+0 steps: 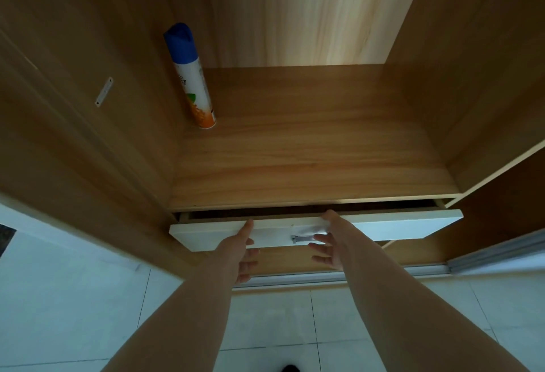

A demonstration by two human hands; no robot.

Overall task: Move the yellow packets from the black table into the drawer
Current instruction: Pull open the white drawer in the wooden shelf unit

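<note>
- Two bare hands reach to the white drawer (383, 225), which stands slightly ajar; no packets show.
- Up-left of the fingers, a spray can (191, 76) stands on the wooden shelf (309, 150).
- Left hand (240, 249): fingers spread, thumb touching the drawer's top edge, holding nothing.
- Right hand (330, 242): fingers splayed, empty, thumb on the same edge, fingertips beside the metal handle (303, 238).

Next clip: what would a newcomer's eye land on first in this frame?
Two bare forearms reach up the middle, the left hand and right hand open at the white drawer front, which stands slightly ajar under a wooden shelf. On that shelf's back left corner stands a blue-capped spray can. No yellow packets or black table are in view.
</note>
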